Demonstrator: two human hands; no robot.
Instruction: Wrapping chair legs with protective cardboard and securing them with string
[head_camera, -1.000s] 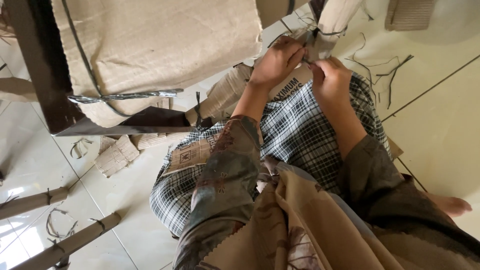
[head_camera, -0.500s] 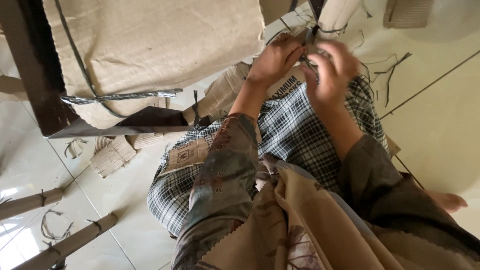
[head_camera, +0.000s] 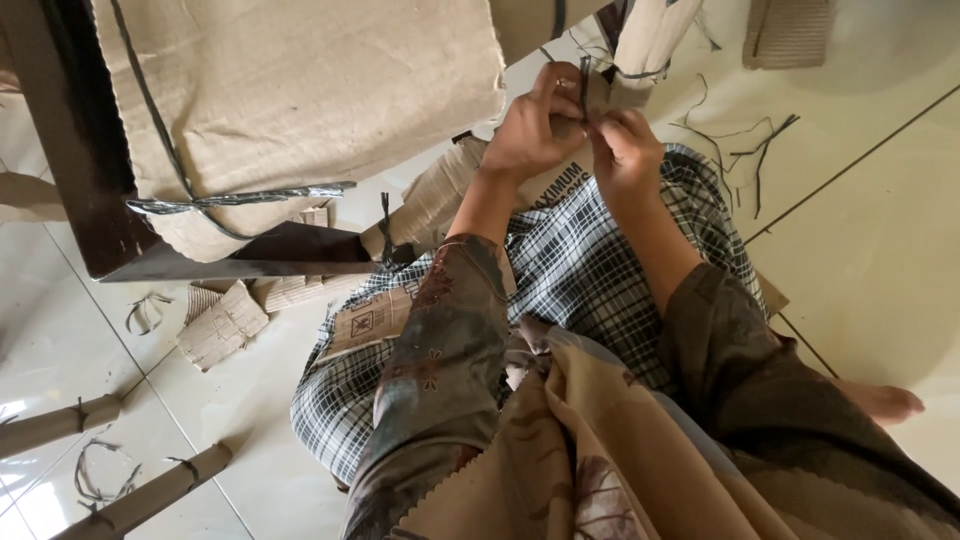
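My left hand and my right hand meet just below a cardboard-wrapped leg at the top of the view. Both pinch a thin dark strap that runs up between the fingers. More of the same strapping rings the wrapped leg. My checked cloth lap lies under both forearms. How the strap ends sit inside the fingers is hidden.
A dark table top wrapped in cardboard with a twisted strap fills the upper left. Cardboard scraps, wrapped legs and cut strap pieces lie on the pale tiled floor. A bare foot shows at right.
My right hand opened and lifted half a second ago, then closed again on the strap next to the left hand. The view has shifted slightly left.
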